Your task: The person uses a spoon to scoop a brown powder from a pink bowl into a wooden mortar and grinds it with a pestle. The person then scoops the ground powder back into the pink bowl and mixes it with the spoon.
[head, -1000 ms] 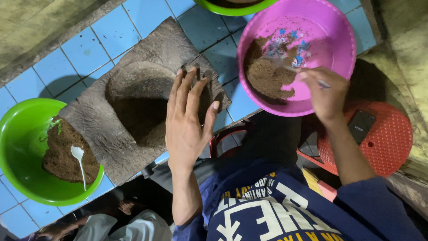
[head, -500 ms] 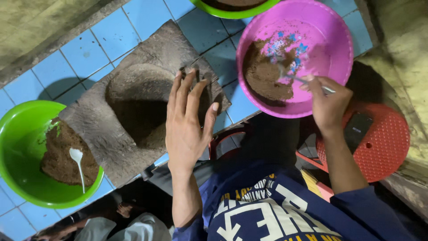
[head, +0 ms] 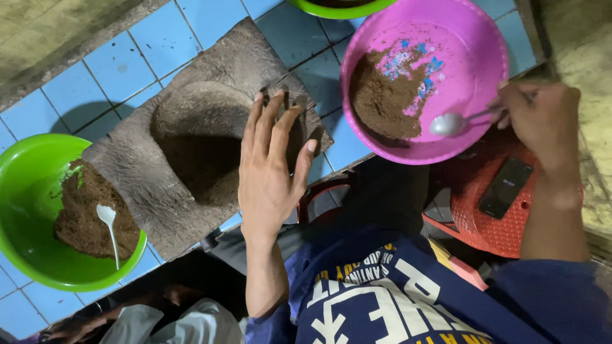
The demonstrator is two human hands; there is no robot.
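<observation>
Blue tiled floor (head: 70, 89) lay under everything. Grey stone mortar slab (head: 159, 165) sat beneath the left hand (head: 271, 172), which rested flat on its rim, fingers spread, grasping nothing. Pink bowl (head: 472, 70) with brown powder (head: 382, 95) was just ahead of the right hand (head: 542, 121), which was clenched on a metal spoon (head: 456, 121), its bowl inside the pink bowl. Green bowl (head: 25, 185) with a white spoon (head: 109, 226) sat well left of the left hand. Red plastic stool (head: 478, 216) with black phone (head: 505, 187) lay below the right hand.
</observation>
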